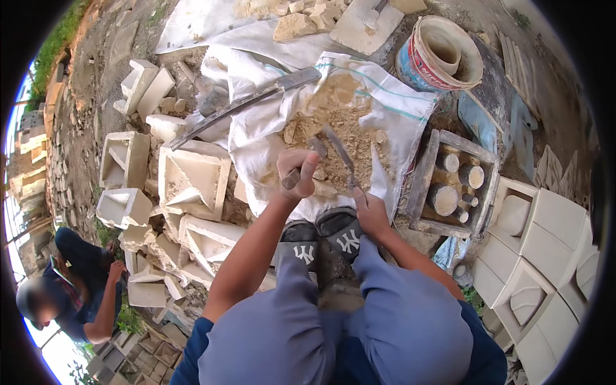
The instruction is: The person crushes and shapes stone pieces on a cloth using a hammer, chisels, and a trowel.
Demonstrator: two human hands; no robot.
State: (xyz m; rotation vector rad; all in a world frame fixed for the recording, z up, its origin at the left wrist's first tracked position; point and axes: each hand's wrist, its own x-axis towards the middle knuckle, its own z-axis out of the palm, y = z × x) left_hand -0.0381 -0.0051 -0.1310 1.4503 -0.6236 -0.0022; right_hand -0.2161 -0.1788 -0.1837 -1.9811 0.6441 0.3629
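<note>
My left hand point(303, 168) is closed around the handle of a small hammer point(319, 147), its head pointing up and away from me. In my right hand point(373, 212) is a long, narrow, flat metal blade point(340, 151), gripped at its near end and slanting forward to the left, close to the hammer head. Both tools are over a heap of sandy brown rubble and powder point(333, 106). Under the rubble lies a white woven sack point(256, 135), spread out just beyond my sandals point(340, 232).
A long metal bar point(244, 106) crosses the sack's left side. Broken pale block moulds point(196, 176) pile up at left, near a seated person point(83, 289). At right stand a paint bucket point(410, 61), a frame point(416, 215) holding several cylinders, and stacked cream blocks point(542, 224).
</note>
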